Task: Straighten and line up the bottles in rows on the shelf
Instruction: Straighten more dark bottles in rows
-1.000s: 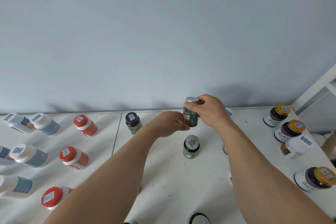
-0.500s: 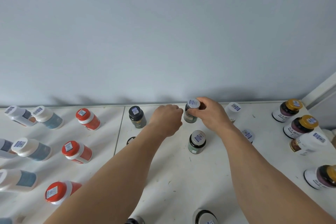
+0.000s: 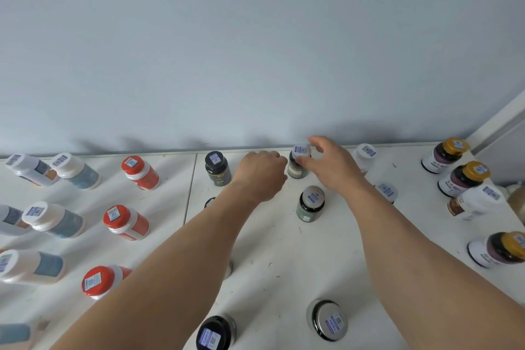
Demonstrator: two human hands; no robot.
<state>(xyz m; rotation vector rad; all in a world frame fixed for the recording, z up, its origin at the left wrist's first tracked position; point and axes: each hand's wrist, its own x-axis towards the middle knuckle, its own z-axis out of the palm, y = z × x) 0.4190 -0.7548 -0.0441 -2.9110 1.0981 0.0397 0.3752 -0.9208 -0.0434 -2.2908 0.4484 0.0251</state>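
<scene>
Handled bottle: small dark-green glass bottle with silver cap and barcode sticker [image 3: 298, 163], upright on the white shelf surface [image 3: 284, 250], in the back row close to the pale blue wall [image 3: 255, 51].
Right hand [image 3: 331, 167]: thumb and fingers loosely spread around the cap, at or just off its edge; contact not clear, nothing clasped.
Left hand [image 3: 260, 175]: fingers curled under, knuckles just beside the bottle's left side; touching or not cannot be told.
Same column: second green silver-capped bottle [image 3: 311, 203] nearer the camera, a third silver-capped one [image 3: 326, 320] at the front.
Left neighbour: black-capped dark bottle [image 3: 217, 167], upright in the back row; another black-capped one [image 3: 214, 332] at the front edge.
Right neighbour: white bottle [image 3: 365, 156] behind the right wrist.
Far right: 3 gold-capped dark jars [image 3: 443, 155], with a white-capped bottle among them.
Far left: 3 orange-capped bottles [image 3: 140, 172], then white bottles with blue labels [image 3: 75, 170], all in rows.
</scene>
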